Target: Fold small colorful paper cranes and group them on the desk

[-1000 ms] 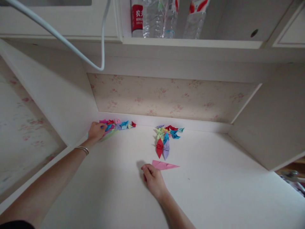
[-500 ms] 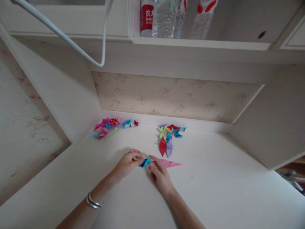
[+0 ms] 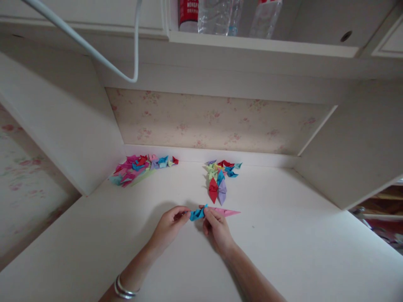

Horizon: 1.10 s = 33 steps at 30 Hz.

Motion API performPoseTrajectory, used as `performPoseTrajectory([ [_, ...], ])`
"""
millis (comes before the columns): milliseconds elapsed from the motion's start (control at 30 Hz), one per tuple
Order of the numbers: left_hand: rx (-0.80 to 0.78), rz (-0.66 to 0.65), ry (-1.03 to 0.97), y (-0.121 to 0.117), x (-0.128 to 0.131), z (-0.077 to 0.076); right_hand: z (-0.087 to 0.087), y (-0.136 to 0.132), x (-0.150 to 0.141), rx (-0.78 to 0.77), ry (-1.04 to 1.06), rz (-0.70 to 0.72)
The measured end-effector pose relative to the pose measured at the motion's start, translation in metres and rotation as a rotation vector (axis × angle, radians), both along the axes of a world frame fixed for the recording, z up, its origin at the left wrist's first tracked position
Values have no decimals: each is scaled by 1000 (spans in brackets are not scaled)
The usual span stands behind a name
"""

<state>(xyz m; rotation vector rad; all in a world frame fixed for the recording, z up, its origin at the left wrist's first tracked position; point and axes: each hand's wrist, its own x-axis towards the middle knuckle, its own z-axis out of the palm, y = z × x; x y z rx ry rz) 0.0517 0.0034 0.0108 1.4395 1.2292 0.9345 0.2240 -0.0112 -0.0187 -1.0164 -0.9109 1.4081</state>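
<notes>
A small blue folded paper piece [image 3: 197, 214] is held between my two hands, just above the white desk. My left hand [image 3: 171, 222] pinches its left end between thumb and fingers. Its right end is gripped by my right hand [image 3: 217, 228], thumb on the near side. Just beyond my right fingers a pink folded paper strip [image 3: 229, 212] lies on the desk, its left part hidden by the hand. Farther back, a red folded paper piece [image 3: 213, 191] and a purple one [image 3: 222, 192] lie side by side.
A heap of colourful folded papers [image 3: 134, 167] lies at the back left, with a smaller group [image 3: 217, 168] at back centre. Above, plastic bottles [image 3: 214, 16] stand on a shelf, and a white cable [image 3: 94, 50] hangs down at the upper left. Side panels flank the desk [image 3: 283, 247].
Both hands and the blue paper have shifted slightly right in view, and more of the paper shows between the fingers. The camera view has also shifted a little.
</notes>
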Motion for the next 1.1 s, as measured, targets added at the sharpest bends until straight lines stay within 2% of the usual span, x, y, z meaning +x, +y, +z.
performPoseTrajectory([
  [367,51,26,3,-1,-3,-3,-2,-3,0,43,-33,-81],
  [733,54,100,6,-5,-1,9,-1,-5,1,53,-64,-110],
  [933,54,82,-22,-5,-2,6,-3,-4,2,58,-88,-158],
  [1100,8,62,-58,-6,0,10,-2,-5,2,46,-77,-144],
])
